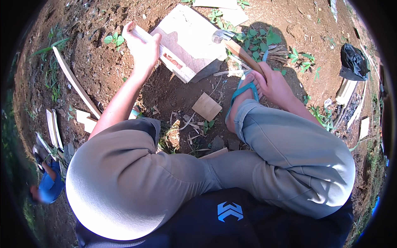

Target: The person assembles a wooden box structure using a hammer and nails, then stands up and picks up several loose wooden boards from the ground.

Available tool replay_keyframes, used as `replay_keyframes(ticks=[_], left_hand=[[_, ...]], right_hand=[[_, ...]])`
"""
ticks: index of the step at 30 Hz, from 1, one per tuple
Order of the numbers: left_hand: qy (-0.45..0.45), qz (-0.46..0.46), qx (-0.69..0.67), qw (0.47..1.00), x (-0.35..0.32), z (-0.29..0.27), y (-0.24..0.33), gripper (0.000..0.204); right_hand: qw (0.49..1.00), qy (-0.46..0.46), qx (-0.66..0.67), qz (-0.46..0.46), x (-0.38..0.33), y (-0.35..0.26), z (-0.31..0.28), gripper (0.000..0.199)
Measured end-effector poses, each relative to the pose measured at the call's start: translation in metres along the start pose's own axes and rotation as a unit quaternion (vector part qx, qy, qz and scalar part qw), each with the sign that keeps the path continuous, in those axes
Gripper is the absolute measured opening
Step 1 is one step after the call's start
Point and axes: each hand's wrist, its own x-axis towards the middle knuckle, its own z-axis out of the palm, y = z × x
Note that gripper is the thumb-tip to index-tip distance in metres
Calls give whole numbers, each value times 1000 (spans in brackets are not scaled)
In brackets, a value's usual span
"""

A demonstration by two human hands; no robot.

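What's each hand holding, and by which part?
Left hand: a wooden piece, near its upper-left end. Right hand: a hammer, by its handle.

Left forearm [123, 94], one: yours, reaching forward, slanting rightward; left grip [142, 48] at its end, thumb and fingers set apart in a clamp. Right forearm [305, 110], one: yours, angled inward; right grip [274, 84] lower, fingers curled round.
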Motion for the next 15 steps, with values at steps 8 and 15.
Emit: replay_keyframes(ticks=[8, 15], left_hand=[[-22, -25, 15, 999, 3, -1, -6, 100], [-48, -42, -33, 997, -5, -6, -1, 78]], right_hand=[[999, 31, -41, -18, 2, 12, 16, 24], [995, 86, 16, -40, -1, 3, 20, 23]])
